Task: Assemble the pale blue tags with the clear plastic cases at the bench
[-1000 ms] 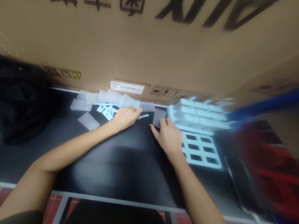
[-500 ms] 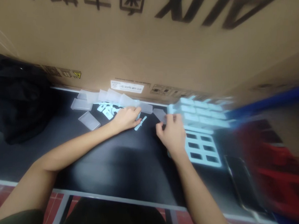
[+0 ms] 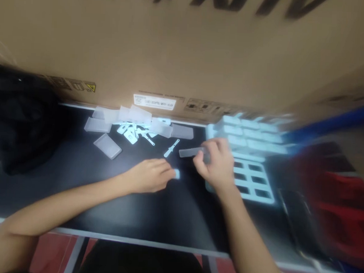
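My left hand [image 3: 151,175] is closed over the middle of the black table, pinching a small light-blue plastic piece [image 3: 177,174] that sticks out past the fingertips. Most of that piece is hidden. My right hand [image 3: 215,160] grips a frosted clear plastic case [image 3: 189,152], whose free end points left. Between and beyond the hands lies a thin light-blue plastic stick [image 3: 172,148]. Farther back is a loose pile of light-blue flat plastic parts [image 3: 130,135], with several frosted cases [image 3: 182,131] around and over it. One more case [image 3: 108,146] lies nearer on the left.
On the right stands a light-blue rack with rectangular slots [image 3: 255,178], with rows of filled cases [image 3: 251,135] behind. A phone [image 3: 299,222] with a cable lies beyond it. A large cardboard box [image 3: 173,51] walls off the back. Black fabric [image 3: 19,121] lies left, red containers [image 3: 344,208] right.
My left hand has come back from the pile toward me with a small light-blue piece. My right hand has picked up a frosted case from beside the rack.
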`<state>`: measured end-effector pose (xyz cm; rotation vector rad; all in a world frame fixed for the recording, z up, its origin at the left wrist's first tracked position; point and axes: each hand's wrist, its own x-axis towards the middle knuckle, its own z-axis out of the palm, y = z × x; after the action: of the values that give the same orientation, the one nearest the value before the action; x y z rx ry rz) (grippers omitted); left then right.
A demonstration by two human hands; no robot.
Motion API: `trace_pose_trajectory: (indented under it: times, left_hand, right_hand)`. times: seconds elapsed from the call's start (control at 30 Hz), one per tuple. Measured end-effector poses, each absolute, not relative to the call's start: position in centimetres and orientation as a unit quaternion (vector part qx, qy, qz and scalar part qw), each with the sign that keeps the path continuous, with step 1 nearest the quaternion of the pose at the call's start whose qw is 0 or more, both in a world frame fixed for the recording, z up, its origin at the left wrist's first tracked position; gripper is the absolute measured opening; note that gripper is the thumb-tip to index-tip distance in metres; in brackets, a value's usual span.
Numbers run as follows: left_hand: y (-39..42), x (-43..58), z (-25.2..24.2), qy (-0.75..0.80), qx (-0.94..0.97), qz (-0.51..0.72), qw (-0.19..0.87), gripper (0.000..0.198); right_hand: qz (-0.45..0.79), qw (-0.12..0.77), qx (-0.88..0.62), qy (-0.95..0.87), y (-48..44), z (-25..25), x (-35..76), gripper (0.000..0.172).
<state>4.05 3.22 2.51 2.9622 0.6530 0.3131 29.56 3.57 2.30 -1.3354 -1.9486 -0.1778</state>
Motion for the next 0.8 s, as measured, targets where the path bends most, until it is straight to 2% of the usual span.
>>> trace_pose_trajectory:
  times: [0.13,0.27,0.37,0.47,0.53,0.67,0.8]
  left_hand:
    - [2.3,3.1,0.7,0.138,0.979,0.131,0.079,0.01]
    - [2.4,3.0,0.4,0.171,0.969,0.143,0.103,0.015]
    - [2.5,3.1,0.4,0.252,0.95,0.152,0.107,0.027]
    - [2.6,3.0,0.3,0.296,0.936,0.148,0.121,0.027]
    - [2.8,2.9,0.3,0.304,0.93,0.145,0.147,0.028]
    - [3.3,2.7,0.5,0.308,0.912,0.146,0.228,0.044]
    - [3.6,2.6,0.7,0.295,0.907,0.139,0.267,0.037]
  right_hand:
    - [-0.036,0.343,-0.447,-0.825,3.7,2.2,28.5,0.008]
    - [-0.012,0.333,-0.411,-0.848,3.9,1.3,27.3,0.023]
    - [-0.012,0.347,-0.439,-0.829,4.3,0.2,26.9,0.034]
    - [-0.009,0.337,-0.51,-0.791,4.5,-0.4,27.1,0.04]
    - [-0.007,0.321,-0.55,-0.771,4.4,-0.2,27.4,0.042]
    - [-0.009,0.33,-0.565,-0.756,3.7,1.4,28.3,0.047]
    - [0.021,0.347,-0.521,-0.78,2.5,3.2,28.8,0.048]
